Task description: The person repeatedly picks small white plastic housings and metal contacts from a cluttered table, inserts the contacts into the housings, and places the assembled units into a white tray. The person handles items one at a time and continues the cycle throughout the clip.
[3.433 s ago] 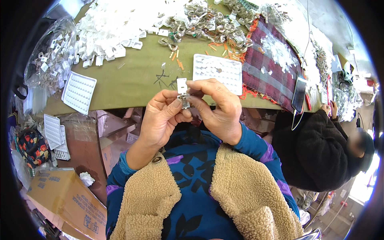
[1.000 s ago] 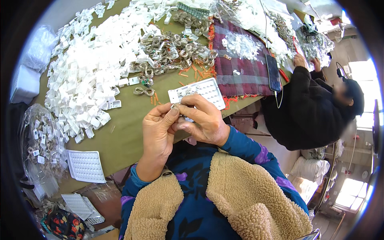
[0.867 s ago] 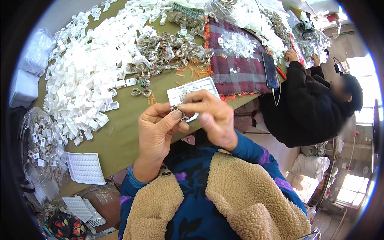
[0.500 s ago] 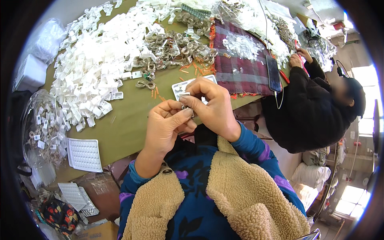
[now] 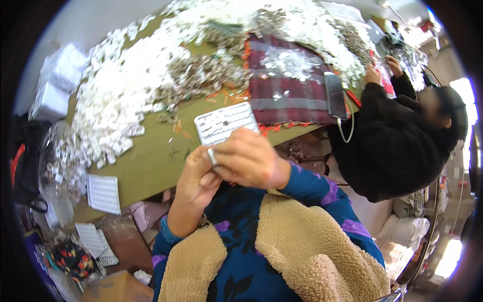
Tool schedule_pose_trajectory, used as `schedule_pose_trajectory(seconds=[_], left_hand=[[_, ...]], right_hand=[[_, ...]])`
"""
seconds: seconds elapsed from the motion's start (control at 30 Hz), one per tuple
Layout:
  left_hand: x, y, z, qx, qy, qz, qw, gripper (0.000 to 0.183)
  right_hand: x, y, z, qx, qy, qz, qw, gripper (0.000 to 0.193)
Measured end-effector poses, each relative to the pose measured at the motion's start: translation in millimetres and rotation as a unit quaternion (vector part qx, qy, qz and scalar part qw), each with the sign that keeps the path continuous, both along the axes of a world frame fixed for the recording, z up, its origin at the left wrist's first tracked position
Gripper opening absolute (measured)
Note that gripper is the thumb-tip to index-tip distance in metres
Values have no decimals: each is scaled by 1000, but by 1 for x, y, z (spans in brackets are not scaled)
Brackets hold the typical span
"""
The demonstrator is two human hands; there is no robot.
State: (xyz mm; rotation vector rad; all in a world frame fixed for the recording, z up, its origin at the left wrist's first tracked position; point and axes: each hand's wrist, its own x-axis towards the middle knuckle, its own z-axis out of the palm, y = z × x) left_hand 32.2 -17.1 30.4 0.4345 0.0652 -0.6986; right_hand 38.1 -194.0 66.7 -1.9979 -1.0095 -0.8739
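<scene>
Close together over the table's near edge, my left hand (image 5: 193, 176) and my right hand (image 5: 250, 160) meet fingertip to fingertip. Between them they pinch a small white plastic piece (image 5: 212, 156). Its exact kind is blurred and partly covered by my fingers. Just beyond my hands lies a white tray (image 5: 206, 121) with rows of small compartments, its near side hidden by my right hand. A large pile of small white plastic housings (image 5: 118, 85) spreads over the left and far table. Bundled clear-brown wires (image 5: 201, 73) lie beside it.
A plaid cloth (image 5: 287, 103) holds small clear pieces. A phone (image 5: 334, 94) with a white cable lies at its right edge. A co-worker in black (image 5: 392, 146) works on the right. Another white tray (image 5: 103, 194) rests at the table's left edge, near a bag of parts (image 5: 63, 166).
Both hands have moved down and left, nearer my body, still together. The white tray beyond them shows more fully. The whole view has shifted and blurred somewhat.
</scene>
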Motion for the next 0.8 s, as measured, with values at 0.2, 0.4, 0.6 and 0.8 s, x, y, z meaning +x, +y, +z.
schedule_pose_trajectory(seconds=[0.2,0.4,0.6,0.8], left_hand=[[-8,-24,11,22,16,-36,999,27],[-10,-48,11,6,-2,-31,999,28],[-11,-63,10,83,-32,-25,996,27],[-13,-61,4,76,-6,-37,996,24]], right_hand=[[-15,-31,-9,28,-28,-25,999,32],[-10,-120,-27,177,224,-247,926,16],[27,-171,-56,72,222,-305,923,8],[38,-181,-59,-87,172,-356,914,11]])
